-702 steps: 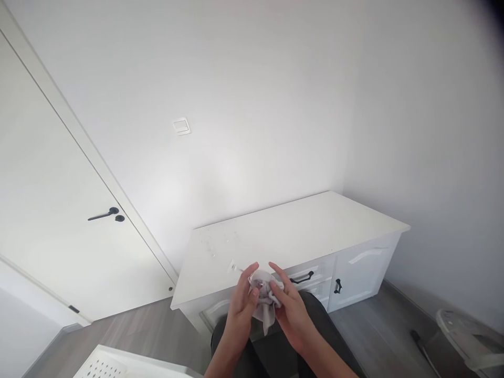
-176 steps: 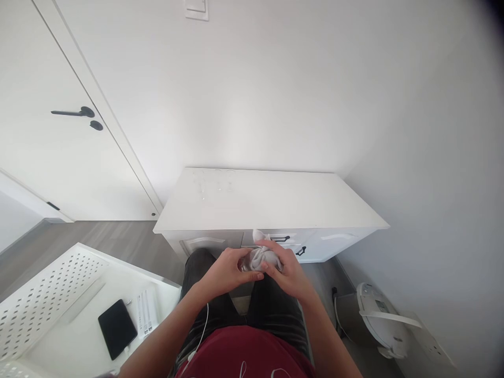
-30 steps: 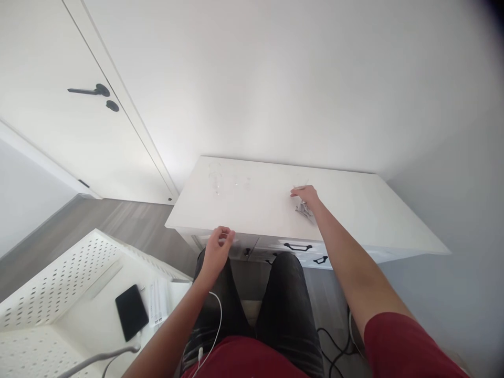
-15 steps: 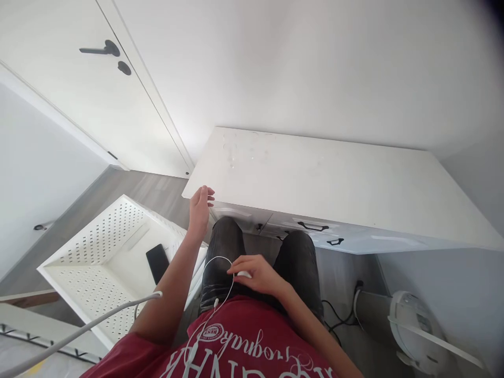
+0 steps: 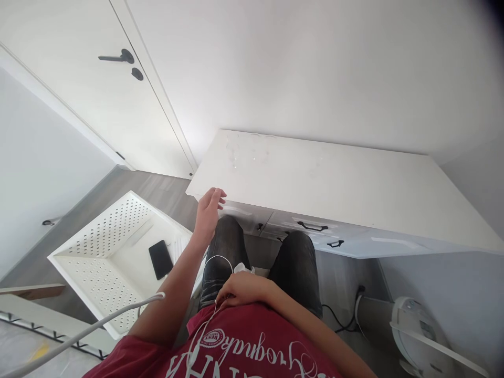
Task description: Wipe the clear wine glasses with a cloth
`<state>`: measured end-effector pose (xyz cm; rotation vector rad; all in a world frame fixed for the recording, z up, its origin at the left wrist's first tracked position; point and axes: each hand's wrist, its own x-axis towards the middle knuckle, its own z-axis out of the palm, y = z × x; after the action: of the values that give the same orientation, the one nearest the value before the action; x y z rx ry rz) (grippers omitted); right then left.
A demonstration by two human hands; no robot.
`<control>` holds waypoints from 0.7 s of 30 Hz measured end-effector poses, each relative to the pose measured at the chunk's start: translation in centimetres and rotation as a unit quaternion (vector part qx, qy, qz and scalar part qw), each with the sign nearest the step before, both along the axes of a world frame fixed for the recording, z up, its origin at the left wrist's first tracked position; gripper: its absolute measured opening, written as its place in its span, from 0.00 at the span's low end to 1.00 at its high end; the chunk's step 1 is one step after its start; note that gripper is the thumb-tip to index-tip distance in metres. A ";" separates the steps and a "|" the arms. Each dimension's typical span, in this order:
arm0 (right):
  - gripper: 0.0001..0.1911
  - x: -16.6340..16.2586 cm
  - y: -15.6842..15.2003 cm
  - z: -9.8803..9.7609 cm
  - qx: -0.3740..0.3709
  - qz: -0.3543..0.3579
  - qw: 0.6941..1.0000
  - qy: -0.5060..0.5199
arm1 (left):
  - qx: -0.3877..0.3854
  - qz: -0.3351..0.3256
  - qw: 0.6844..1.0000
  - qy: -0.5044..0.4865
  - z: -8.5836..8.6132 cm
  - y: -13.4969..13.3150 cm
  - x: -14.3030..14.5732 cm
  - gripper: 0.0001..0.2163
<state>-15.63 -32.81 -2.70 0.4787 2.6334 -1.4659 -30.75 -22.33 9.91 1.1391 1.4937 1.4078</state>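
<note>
My left hand (image 5: 210, 206) is raised at the front left edge of the white cabinet top (image 5: 334, 184), with its fingers loosely apart and nothing in them. Whether it touches the edge I cannot tell. My right hand (image 5: 246, 289) is in front of my shirt, low over my lap, fingers closed on a thin white cord (image 5: 212, 315). The cord loops up over my left thigh and hangs down my shirt. Just beyond the right hand, between my thighs, shows a small white crumpled thing (image 5: 241, 268), partly hidden by the hand.
Left of me stands a white perforated basket (image 5: 106, 283) with a black phone (image 5: 160, 259) inside. A thick white cable (image 5: 98, 323) crosses in front of it. Drawers with black handles (image 5: 312, 226) face my knees. A white appliance (image 5: 421, 331) stands at right, near a black cord.
My right hand has moved left and closer to my shirt, its fingers now on the cord. The white thing now shows beyond it. My left hand shifted slightly right as the view moved.
</note>
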 end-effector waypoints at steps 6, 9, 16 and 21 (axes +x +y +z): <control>0.10 2.3 0.8 2.2 -0.034 -0.096 0.990 0.102 | -0.003 -0.036 0.999 0.022 0.9 -0.8 0.9 0.12; 0.14 3.9 1.1 4.6 -0.107 -0.129 0.975 0.145 | -0.018 -0.079 0.995 0.052 1.5 -1.3 1.1 0.12; 0.15 3.7 0.5 6.0 -0.076 -0.111 0.991 0.023 | -0.029 -0.098 0.993 0.063 1.0 -1.5 1.6 0.12; 0.15 -0.2 1.0 4.6 0.026 -0.073 0.996 -0.052 | -0.026 -0.106 0.992 0.063 0.3 -1.3 2.0 0.12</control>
<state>-15.79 -31.76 1.93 0.7447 2.6091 -1.3723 -28.77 -23.63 10.25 1.3339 1.4388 1.1646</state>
